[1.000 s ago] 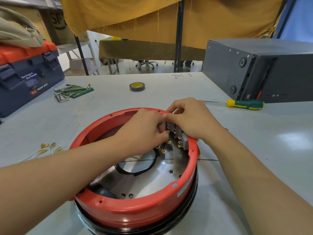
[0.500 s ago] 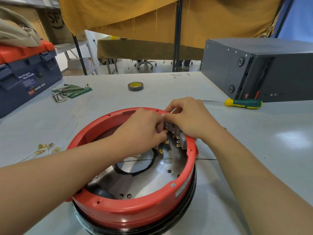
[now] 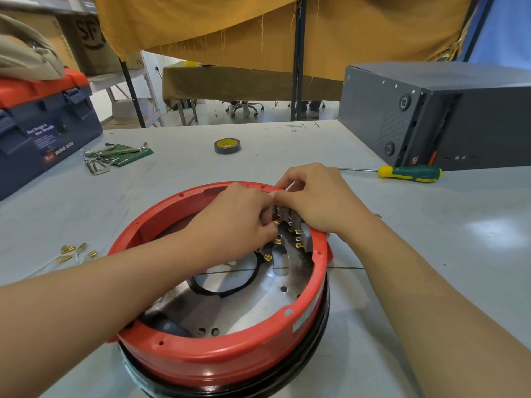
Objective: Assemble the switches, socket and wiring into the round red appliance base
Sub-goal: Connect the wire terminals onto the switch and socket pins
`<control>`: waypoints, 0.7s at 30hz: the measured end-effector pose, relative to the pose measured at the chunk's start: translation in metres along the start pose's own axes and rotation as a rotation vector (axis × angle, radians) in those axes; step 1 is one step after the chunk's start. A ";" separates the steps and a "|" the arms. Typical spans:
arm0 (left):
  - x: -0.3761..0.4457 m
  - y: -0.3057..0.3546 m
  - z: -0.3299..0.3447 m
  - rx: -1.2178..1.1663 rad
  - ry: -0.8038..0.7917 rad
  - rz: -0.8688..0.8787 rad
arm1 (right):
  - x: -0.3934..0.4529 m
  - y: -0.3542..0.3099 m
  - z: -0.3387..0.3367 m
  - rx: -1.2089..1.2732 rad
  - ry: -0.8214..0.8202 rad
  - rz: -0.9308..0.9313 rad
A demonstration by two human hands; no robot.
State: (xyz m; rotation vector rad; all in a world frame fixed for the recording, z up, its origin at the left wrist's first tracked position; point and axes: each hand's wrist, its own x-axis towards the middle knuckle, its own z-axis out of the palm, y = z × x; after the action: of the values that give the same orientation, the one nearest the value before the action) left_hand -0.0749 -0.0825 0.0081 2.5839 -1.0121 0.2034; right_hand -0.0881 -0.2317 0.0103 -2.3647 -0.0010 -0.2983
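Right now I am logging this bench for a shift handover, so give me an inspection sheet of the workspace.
Surface: grey table, marked with a thin dark line by the base.
Job's things: red base on a black ring; switch block with brass terminals at its far-right inner wall.
Clutter: screwdriver, tape roll, hex keys, loose brass terminals.
Hands: left hand pinches a terminal at the switches; right hand grips the switch block at the rim.
Cables: white leads on the loose terminals; black loop inside the base.
Surroundings: blue toolbox, dark metal case, yellow curtain.
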 end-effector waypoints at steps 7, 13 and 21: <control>0.000 0.003 0.001 -0.004 0.019 -0.004 | 0.000 0.000 0.001 0.001 0.010 -0.002; -0.001 0.006 0.001 -0.024 0.021 -0.013 | 0.000 0.000 0.001 -0.011 0.014 -0.006; -0.001 0.007 0.003 -0.036 0.017 -0.016 | 0.000 0.001 0.004 -0.050 0.032 -0.017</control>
State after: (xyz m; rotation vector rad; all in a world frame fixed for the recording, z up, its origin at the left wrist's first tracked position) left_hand -0.0805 -0.0879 0.0069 2.5523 -0.9797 0.2013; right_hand -0.0874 -0.2296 0.0070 -2.4102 0.0020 -0.3485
